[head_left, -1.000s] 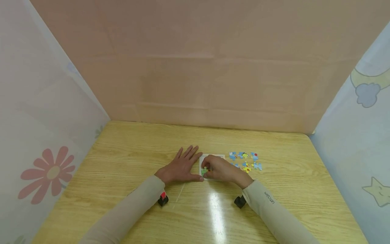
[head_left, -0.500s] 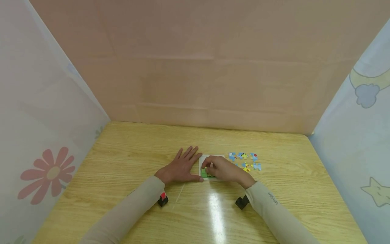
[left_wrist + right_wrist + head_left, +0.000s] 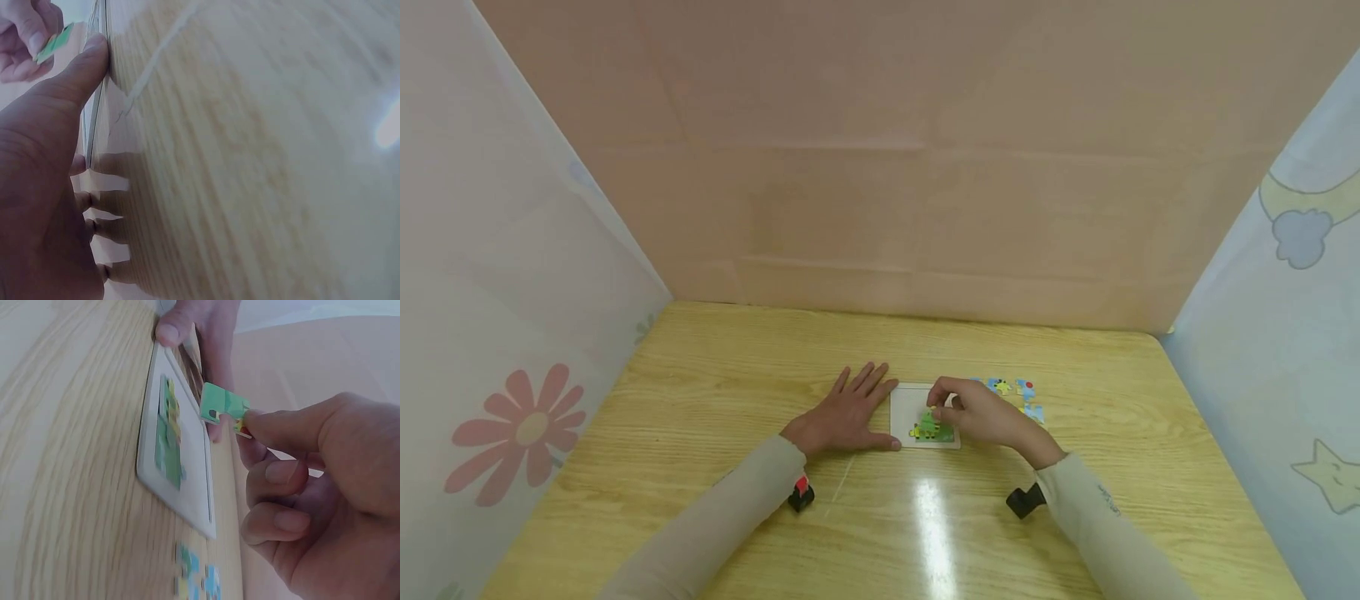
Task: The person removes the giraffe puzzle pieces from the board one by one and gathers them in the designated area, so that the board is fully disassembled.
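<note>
My left hand (image 3: 841,414) lies flat on the table with its fingers spread. Its thumb and index fingertip touch the left edge of a small white puzzle tray (image 3: 904,402). Above the tray, my right hand (image 3: 988,417) pinches a green jigsaw piece (image 3: 220,402) between thumb and index finger; the piece is tilted and clear of the tray. Joined green and yellow jigsaw pieces (image 3: 167,450) lie along the tray's near side, toward the right. The tray's near left corner shows bare white. My right hand hides part of the tray's right side in the head view.
Several loose jigsaw pieces (image 3: 1003,387), mostly blue and yellow, lie on the wooden table (image 3: 737,358) right of the tray, some hidden behind my right hand. A brown back panel (image 3: 850,208) and patterned side panels enclose the table.
My right hand has moved right and up from the tray's near left corner, with the green jigsaw piece now raised in its fingers. That corner has turned from green to bare. My left hand stays put.
</note>
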Demonstrator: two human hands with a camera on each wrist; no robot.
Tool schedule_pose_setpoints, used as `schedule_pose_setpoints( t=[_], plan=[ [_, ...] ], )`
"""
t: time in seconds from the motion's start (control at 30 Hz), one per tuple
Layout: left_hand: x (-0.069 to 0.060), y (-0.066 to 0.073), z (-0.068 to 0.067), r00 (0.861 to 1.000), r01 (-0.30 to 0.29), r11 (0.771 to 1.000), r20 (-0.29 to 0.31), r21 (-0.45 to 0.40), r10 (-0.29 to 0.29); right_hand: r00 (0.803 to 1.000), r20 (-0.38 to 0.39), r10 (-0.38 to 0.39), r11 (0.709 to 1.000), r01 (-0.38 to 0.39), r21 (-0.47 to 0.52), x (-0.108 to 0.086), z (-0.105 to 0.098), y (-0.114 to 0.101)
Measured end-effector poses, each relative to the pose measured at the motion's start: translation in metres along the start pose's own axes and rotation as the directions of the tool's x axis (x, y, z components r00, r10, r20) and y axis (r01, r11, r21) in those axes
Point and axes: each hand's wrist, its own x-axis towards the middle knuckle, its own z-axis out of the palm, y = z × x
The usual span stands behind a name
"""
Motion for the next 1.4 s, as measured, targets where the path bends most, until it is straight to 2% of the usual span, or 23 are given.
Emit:
schedule_pose_setpoints(
  t=[0.27,0.53,0.7,0.97,1.17,1.4],
  plan=[
    [-0.001,0.0,0.001,1.0,-0.01,1.0,0.001,0.002,0.01,0.999,-0.037,0.02,1.0,-0.021,-0.019,-0.027,-0.01,0.017],
    [-0.002,0.0,0.001,1.0,-0.018,1.0,0.001,0.009,0.018,1.0,-0.02,0.021,1.0,-0.021,0.015,-0.049,-0.017,0.029],
    [-0.002,0.001,0.001,1.0,-0.016,1.0,-0.003,0.004,0.017,0.999,-0.013,0.034,0.999,-0.034,-0.003,-0.06,-0.019,0.033],
    [0.0,-0.002,0.004,1.0,-0.009,1.0,-0.009,0.02,0.009,0.996,0.014,0.089,0.996,-0.089,-0.023,-0.064,-0.017,0.042],
    [0.002,-0.003,0.004,1.0,-0.009,1.0,-0.005,0.015,0.009,0.997,0.015,0.081,0.996,-0.08,-0.03,-0.064,-0.016,0.043],
    [0.002,-0.001,0.001,1.0,-0.01,1.0,0.0,0.018,0.01,0.997,-0.05,0.064,0.996,-0.067,-0.057,-0.063,-0.014,0.041]
  ],
)
